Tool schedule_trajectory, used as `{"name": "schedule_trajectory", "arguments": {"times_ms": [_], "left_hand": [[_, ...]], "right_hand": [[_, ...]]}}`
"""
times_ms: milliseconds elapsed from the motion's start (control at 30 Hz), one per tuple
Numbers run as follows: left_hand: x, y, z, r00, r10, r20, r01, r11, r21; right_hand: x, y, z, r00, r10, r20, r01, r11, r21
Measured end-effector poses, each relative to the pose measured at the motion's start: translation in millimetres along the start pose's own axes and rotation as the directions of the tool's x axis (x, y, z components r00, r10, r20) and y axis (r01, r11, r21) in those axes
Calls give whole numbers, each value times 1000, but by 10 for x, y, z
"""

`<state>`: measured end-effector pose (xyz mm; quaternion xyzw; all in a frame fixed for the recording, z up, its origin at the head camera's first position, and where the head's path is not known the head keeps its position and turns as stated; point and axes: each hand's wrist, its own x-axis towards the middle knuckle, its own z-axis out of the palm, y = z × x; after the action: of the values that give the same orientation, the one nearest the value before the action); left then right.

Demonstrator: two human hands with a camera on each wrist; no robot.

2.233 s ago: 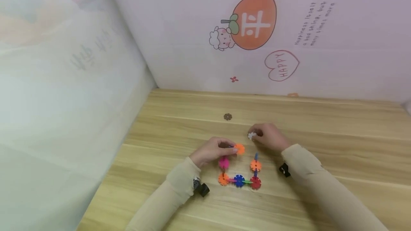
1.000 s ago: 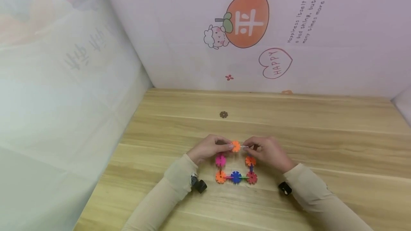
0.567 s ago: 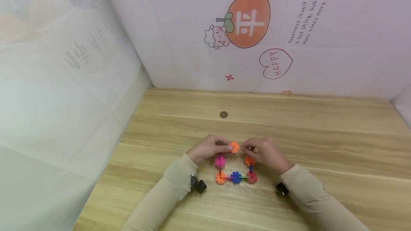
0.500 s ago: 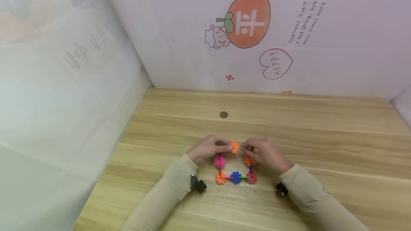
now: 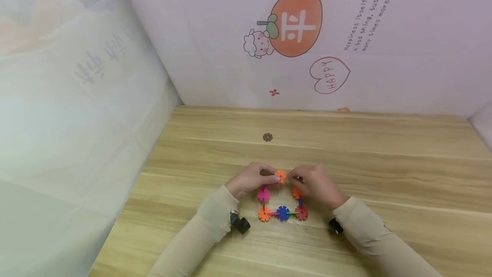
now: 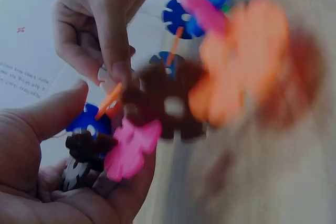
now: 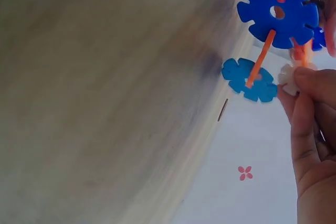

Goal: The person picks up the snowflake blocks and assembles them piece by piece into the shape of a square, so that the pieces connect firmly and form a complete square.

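Note:
A chain of slotted snowflake discs forms a near-square outline between the hands, with a pink disc (image 5: 263, 194), a blue disc (image 5: 283, 213) and a red disc (image 5: 302, 213) along it. My left hand (image 5: 250, 179) grips its upper left end by the orange disc (image 5: 281, 176); the left wrist view shows a dark blue disc (image 6: 89, 124) between thumb and fingers. A white disc (image 7: 287, 78) is pinched by my right hand (image 5: 317, 185), its edge against the orange disc. A light blue disc (image 7: 249, 80) ends the chain's other side, near the right fingers.
A loose brown disc (image 5: 267, 137) lies on the wooden table (image 5: 215, 140), beyond the hands. Printed cloth walls (image 5: 230, 80) stand behind and to the left. A black wrist camera (image 5: 240, 223) sits by the left cuff, another (image 5: 336, 226) by the right.
My right hand has brought the white disc left and nearer, up to the orange disc. Over the last half second it edged slightly farther left. The left hand keeps its hold.

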<state>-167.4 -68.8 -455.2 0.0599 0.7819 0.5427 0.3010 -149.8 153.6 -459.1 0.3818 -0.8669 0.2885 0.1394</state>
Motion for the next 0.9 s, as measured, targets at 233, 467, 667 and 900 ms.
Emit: {"name": "schedule_trajectory", "arguments": {"times_ms": [233, 467, 667, 900], "left_hand": [[-10, 4, -41, 1000, 7, 13, -7, 1000, -26], [-16, -60, -112, 1000, 17, 6, -17, 1000, -12], [-23, -81, -150, 1000, 1, 9, 0, 997, -71], [-51, -87, -170, 1000, 4, 7, -4, 999, -38]], "right_hand": [[35, 17, -11, 998, 36, 46, -38, 998, 45], [54, 158, -83, 929, 215, 302, -254, 962, 99], [80, 315, -137, 894, 317, 315, -379, 912, 158], [214, 502, -90, 870, 376, 319, -429, 896, 116]]}}
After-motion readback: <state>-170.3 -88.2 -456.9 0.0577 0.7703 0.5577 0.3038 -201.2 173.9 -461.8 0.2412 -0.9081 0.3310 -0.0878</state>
